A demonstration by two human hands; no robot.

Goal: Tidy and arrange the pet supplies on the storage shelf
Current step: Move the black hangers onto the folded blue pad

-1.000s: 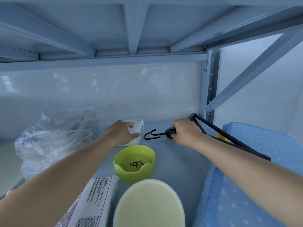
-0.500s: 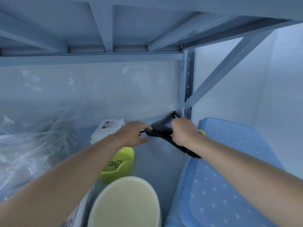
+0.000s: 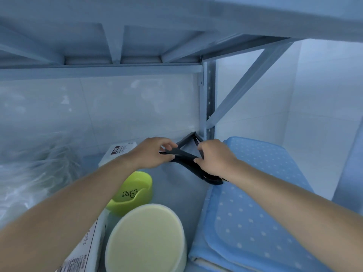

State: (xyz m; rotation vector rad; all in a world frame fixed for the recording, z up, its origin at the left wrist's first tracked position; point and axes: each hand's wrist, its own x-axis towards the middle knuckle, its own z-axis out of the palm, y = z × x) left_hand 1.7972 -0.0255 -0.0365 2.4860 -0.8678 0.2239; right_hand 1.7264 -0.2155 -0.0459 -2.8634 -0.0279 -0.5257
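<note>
Shelf-tidying step: a black webbing pet leash (image 3: 185, 155), lying just in front of the perforated metal upright (image 3: 209, 99), is pinched by the left hand (image 3: 151, 154) and gripped by the right hand (image 3: 215, 157). Folding is judged to be in hand; next, the loose straps should be gathered flat. Counted: one leash; one lime-green plastic bowl (image 3: 135, 193) and one pale round pad (image 3: 145, 240) left of the upright; one blue dotted mat (image 3: 255, 193) before it.
</note>
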